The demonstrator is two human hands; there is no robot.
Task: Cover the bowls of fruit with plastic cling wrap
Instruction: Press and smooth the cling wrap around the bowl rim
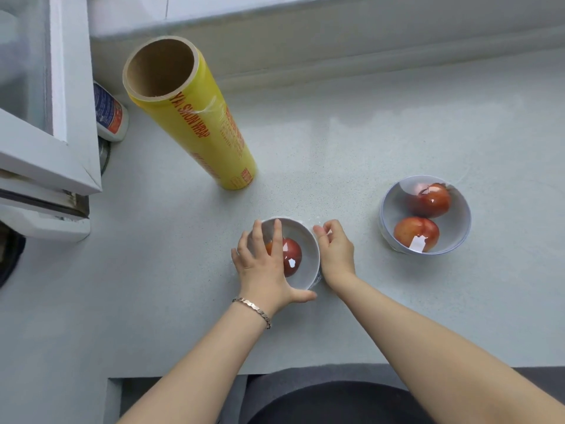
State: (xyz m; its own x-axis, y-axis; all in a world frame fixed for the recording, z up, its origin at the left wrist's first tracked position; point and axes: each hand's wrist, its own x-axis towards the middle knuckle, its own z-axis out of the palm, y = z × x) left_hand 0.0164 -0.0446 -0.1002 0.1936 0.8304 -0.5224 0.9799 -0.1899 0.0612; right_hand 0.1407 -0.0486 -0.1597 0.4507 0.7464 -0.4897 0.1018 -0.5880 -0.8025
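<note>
From the head camera we see 2 bowls on the pale counter (pixel 367 133). The far bowl (pixel 460 223), to the right, holds 2 red fruits under a taut sheet that throws glare, so we judge it finished.

The near bowl (pixel 308 240) sits just in front of us with 1 red fruit (pixel 292 258) inside and cling film (pixel 318 278) over its mouth, bunched at the right wall. The left hand (pixel 266 264) lies flat on top, fingers straight and spread, thumb on the near rim, pressing the film down. The right hand (pixel 334 252) is cupped round the bowl's right wall, fingers curled over the film's edge.

We take the step in hand to be sealing this 2nd bowl. The next move calls for smoothing the loose edge down around the wall while the bowl is steadied.

The yellow roll of wrap (pixel 201 123) stands apart, far left, near a small bottle (pixel 110 117).
</note>
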